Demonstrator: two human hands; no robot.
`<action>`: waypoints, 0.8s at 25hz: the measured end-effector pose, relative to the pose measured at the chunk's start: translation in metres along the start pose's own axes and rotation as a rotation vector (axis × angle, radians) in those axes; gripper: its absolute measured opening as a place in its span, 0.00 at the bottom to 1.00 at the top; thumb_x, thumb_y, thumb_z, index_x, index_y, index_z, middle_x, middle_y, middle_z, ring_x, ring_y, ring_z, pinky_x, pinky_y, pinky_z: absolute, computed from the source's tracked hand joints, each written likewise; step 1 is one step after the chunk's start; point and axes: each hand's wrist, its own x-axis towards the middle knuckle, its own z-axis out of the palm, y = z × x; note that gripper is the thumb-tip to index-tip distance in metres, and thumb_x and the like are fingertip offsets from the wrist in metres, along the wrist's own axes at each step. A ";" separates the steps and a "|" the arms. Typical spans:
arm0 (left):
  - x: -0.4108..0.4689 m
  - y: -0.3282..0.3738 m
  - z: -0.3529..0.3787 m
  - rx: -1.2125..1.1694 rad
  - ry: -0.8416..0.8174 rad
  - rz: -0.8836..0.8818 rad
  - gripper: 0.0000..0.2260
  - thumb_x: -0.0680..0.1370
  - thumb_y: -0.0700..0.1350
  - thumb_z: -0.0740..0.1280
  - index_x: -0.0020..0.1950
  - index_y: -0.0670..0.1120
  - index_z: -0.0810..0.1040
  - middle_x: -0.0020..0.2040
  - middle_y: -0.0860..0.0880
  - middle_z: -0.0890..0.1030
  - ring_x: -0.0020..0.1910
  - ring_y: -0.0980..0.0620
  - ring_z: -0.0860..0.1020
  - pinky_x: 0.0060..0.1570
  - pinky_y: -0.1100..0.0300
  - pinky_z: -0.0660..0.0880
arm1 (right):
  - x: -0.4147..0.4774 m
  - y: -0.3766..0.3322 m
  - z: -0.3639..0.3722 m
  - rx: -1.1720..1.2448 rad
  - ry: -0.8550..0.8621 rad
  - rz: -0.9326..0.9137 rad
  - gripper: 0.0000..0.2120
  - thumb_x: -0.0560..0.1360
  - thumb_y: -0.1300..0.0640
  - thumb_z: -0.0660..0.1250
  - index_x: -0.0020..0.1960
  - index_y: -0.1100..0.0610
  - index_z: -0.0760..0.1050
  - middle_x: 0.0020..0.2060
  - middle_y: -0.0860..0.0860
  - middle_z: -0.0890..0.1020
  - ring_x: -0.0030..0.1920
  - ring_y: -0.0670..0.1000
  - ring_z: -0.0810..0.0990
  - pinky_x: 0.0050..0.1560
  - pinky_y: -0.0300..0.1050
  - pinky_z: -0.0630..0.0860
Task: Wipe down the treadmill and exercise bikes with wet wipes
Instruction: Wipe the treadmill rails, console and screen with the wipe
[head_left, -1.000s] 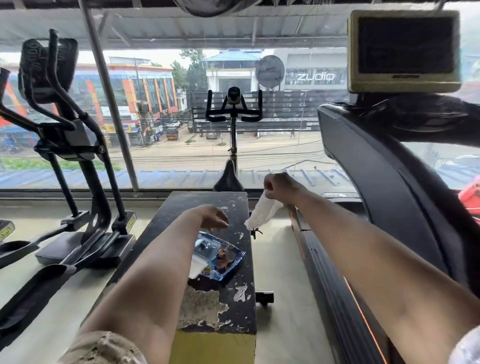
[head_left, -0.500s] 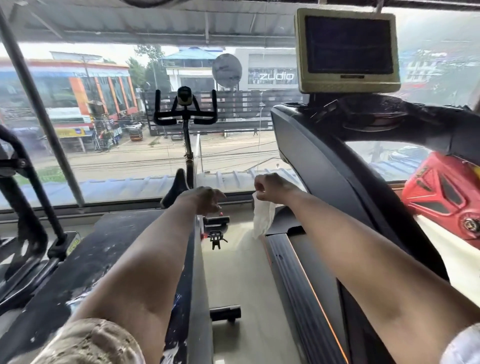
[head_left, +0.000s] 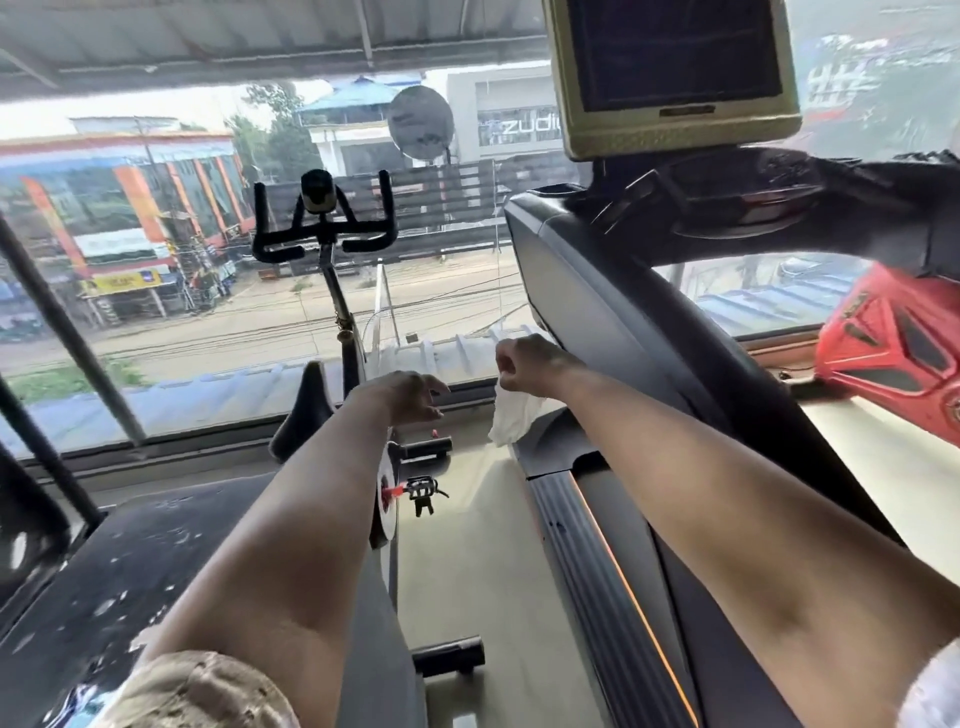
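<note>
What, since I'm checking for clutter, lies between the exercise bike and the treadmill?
In the head view, bare pale floor; only a pedal and base bar of the exercise bike jut in, and the wipe in the right hand hangs above.

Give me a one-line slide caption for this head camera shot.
Right hand holds a white wet wipe beside the treadmill; the empty left hand hovers near the exercise bike.

wipe: white | treadmill: black, orange stripe | bike: black
</note>
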 end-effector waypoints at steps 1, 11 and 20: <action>0.010 -0.001 0.000 0.007 0.007 0.005 0.23 0.80 0.50 0.67 0.74 0.53 0.67 0.65 0.50 0.79 0.64 0.50 0.75 0.67 0.54 0.69 | 0.007 0.006 0.001 0.014 0.001 0.009 0.06 0.74 0.60 0.66 0.50 0.59 0.75 0.45 0.55 0.80 0.44 0.53 0.76 0.42 0.42 0.69; 0.144 -0.072 -0.018 0.011 0.014 -0.012 0.22 0.79 0.52 0.68 0.72 0.56 0.70 0.63 0.54 0.79 0.65 0.52 0.74 0.67 0.52 0.70 | 0.159 0.034 0.038 -0.010 -0.067 0.010 0.06 0.74 0.60 0.64 0.50 0.60 0.75 0.45 0.56 0.79 0.47 0.56 0.78 0.48 0.50 0.76; 0.277 -0.213 -0.048 -0.090 0.027 -0.101 0.24 0.79 0.53 0.68 0.73 0.56 0.68 0.67 0.53 0.77 0.70 0.49 0.70 0.71 0.45 0.65 | 0.339 0.040 0.081 0.090 -0.056 0.018 0.05 0.75 0.60 0.63 0.49 0.61 0.72 0.43 0.56 0.77 0.44 0.55 0.76 0.41 0.43 0.71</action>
